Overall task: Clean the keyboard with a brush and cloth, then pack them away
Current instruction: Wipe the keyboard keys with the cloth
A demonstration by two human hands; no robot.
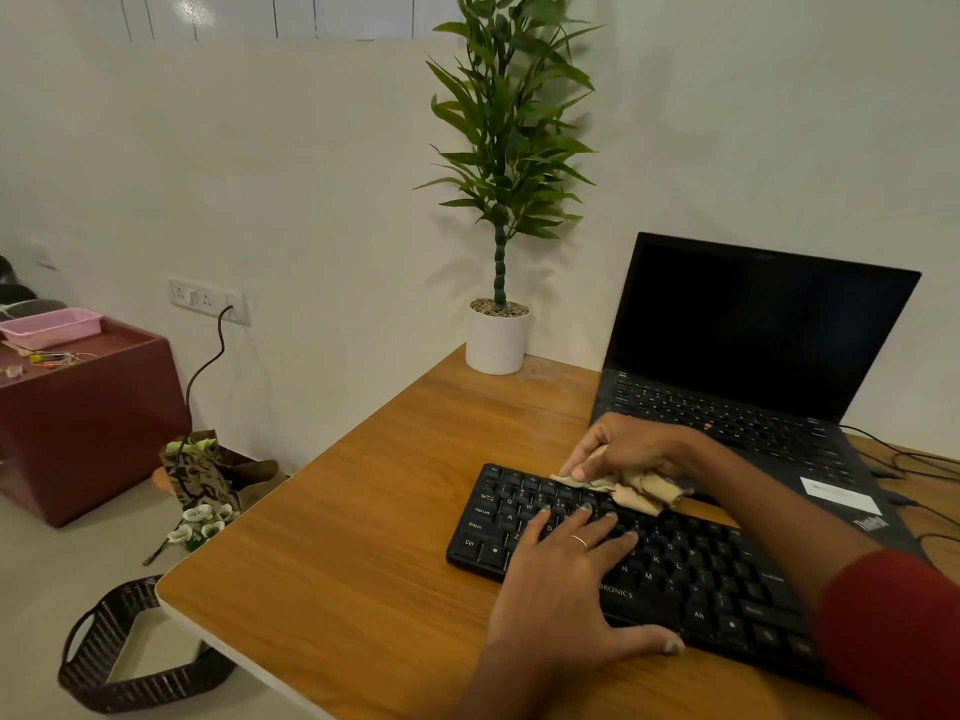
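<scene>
- A beige cloth point(631, 490) is gripped by the right hand point(636, 448) at the far edge of the black keyboard point(675, 574), marked "BRONICS".
- The keyboard, lying on the wooden surface point(363, 537), is pressed by the flat, spread left hand point(563, 579).
- "ThinkPad" is partly readable on the laptop point(753, 366) beyond.

A keyboard point(623, 558) lies near on the desk point(363, 537), a laptop point(753, 366) behind it to the right, a potted plant point(497, 324) far centre; a basket point(130, 646) sits on the floor, left.

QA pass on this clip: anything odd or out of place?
A bunch of flowers lies tipped on the floor beside the table. On the desk, both hands work the keyboard normally.
</scene>
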